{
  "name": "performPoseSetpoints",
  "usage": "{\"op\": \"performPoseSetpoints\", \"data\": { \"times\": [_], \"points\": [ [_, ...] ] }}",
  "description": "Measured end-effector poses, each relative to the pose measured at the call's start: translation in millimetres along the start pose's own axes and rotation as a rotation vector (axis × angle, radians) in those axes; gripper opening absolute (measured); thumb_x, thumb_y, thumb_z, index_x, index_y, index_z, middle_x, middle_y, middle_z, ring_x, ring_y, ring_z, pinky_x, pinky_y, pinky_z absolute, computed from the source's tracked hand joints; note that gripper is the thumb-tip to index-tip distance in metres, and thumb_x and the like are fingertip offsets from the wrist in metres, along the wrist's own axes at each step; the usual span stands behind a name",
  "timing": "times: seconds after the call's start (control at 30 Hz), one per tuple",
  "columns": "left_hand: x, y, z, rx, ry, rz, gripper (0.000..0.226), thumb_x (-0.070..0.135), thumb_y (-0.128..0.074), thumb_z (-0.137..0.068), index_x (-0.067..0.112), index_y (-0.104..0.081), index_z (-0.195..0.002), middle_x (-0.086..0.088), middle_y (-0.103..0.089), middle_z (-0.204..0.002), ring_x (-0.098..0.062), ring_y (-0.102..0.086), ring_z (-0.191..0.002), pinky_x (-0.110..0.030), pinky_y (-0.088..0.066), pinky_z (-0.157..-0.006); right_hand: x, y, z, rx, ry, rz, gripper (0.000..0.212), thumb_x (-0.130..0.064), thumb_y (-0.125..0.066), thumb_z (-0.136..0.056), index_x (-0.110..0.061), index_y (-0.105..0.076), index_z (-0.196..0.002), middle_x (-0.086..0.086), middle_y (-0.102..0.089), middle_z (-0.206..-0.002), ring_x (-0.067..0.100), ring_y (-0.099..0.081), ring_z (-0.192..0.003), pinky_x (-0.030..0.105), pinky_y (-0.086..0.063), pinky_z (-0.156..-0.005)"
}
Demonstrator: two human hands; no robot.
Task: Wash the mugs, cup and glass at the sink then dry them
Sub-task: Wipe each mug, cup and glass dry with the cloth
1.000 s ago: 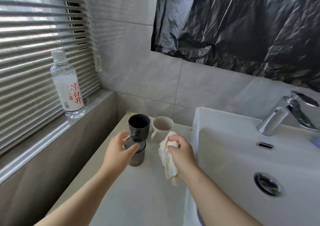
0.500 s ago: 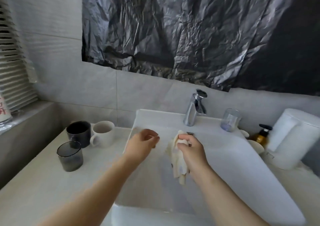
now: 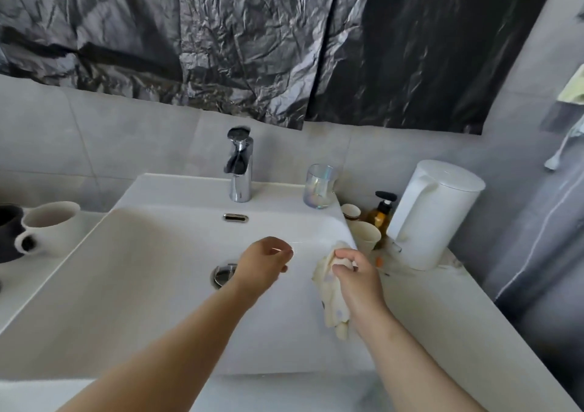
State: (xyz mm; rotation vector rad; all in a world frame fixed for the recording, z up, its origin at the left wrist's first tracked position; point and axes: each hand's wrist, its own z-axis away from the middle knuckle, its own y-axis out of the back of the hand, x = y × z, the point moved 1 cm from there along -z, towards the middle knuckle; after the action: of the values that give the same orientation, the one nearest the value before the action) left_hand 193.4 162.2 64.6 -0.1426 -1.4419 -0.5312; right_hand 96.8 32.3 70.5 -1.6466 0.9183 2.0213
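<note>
Reaching over the sink [image 3: 177, 190] with both hands, cloth in one.

Pinching a crumpled pale cloth [image 3: 331, 297] in the right hand [image 3: 358, 277] above the sink's right rim, fingers curled tight round its top end, the rest dangling below the wrist. Holding the left hand [image 3: 264, 264] empty over the basin near the drain [image 3: 224, 274], fingers loosely curled, thumb close to the fingertips, gripping nothing. Standing upright on the back ledge right of the tap [image 3: 240, 165]: a clear glass [image 3: 319, 187]. Sitting on the counter left of the sink: a white mug [image 3: 52, 226] just beside a dark mug [image 3: 8, 231] cut off by the edge. Crowded right of the sink: a small cup [image 3: 351, 212], a paper cup [image 3: 366, 237], a brown pump bottle [image 3: 380, 215], a white kettle [image 3: 436, 215].
</note>
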Motion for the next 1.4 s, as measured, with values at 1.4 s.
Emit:
{"op": "performPoseSetpoints", "data": {
  "times": [1.4],
  "points": [
    [-21.8,26.8,-41.8,0.051,-0.066,0.438,0.034,0.019,-0.077,-0.065,0.020,-0.046,-0.081,-0.008,-0.057,-0.083,-0.023,-0.058,-0.067,-0.035,-0.046,-0.070,23.8,-64.4,-48.5,0.033,-0.177,-0.336,0.022,-0.014,-0.054,-0.075,-0.032,-0.065,-0.081,-0.004,-0.065,-0.097,0.025,-0.063,-0.093,0.047,-0.053,-0.088]
  ]
}}
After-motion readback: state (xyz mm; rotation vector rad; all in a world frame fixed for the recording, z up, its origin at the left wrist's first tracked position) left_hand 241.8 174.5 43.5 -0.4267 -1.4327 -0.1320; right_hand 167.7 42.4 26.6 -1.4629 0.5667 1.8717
